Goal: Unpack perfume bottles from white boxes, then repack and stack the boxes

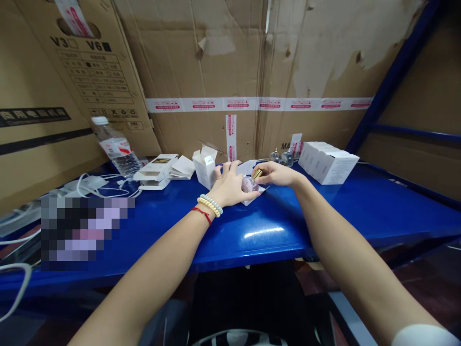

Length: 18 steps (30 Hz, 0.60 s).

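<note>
My left hand (227,185) lies curled over a small pink perfume bottle (248,184) on the blue shelf (259,226), its fingers wrapped round the bottle's side. My right hand (274,174) pinches the bottle's gold cap (256,174) from the right. A white paper or flattened box (248,168) lies under the bottle. An open small white box (204,166) stands just left of my left hand.
A water bottle (115,147) and flat white boxes (158,169) sit at the left, with white cables (90,185) beside them. White cartons (327,162) and two small glass bottles (281,157) stand at the right. Cardboard boxes (230,62) wall the back.
</note>
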### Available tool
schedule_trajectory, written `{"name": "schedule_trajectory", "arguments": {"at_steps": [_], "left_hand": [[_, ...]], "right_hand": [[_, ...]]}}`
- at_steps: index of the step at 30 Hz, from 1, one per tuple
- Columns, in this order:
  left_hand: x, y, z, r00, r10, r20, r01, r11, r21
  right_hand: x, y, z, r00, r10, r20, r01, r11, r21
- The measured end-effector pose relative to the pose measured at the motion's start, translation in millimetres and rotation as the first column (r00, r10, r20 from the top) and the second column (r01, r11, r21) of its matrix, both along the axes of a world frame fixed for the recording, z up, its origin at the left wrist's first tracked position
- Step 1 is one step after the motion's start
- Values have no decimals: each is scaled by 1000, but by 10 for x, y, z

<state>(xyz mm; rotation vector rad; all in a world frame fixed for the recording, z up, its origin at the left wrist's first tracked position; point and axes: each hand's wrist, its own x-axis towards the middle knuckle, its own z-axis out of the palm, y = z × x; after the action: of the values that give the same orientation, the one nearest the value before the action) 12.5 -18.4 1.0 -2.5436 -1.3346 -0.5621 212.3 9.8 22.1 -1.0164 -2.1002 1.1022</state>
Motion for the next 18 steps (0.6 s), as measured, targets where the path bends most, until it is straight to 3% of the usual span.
{"name": "schedule_trajectory", "arguments": {"at_steps": [3,7,9,11,14,16,18], "left_hand": [[30,-29,20,998,17,53,-16,999,-33],[25,-10,19,997,35,67,-24,987,-160],[9,15,16,997,37,74,-19,973,-229],[-8,34,14,995,27,93,-1,965,-262],[-25,39,12,993,7,116,23,968,-252],[-28,34,5,992,-1,123,30,970,-241],[-25,32,-3,992,2,127,28,971,-237]], "right_hand": [[-63,-48,34,997,3,75,-9,996,85],[-126,-85,64,969,-133,210,76,963,257],[-105,-90,82,972,-140,190,84,957,279],[-43,-90,105,990,-134,51,114,953,280],[73,-86,132,954,-216,-208,265,932,247],[110,-86,134,926,-304,-226,345,923,170],[95,-95,125,925,-352,-141,365,928,72]]}}
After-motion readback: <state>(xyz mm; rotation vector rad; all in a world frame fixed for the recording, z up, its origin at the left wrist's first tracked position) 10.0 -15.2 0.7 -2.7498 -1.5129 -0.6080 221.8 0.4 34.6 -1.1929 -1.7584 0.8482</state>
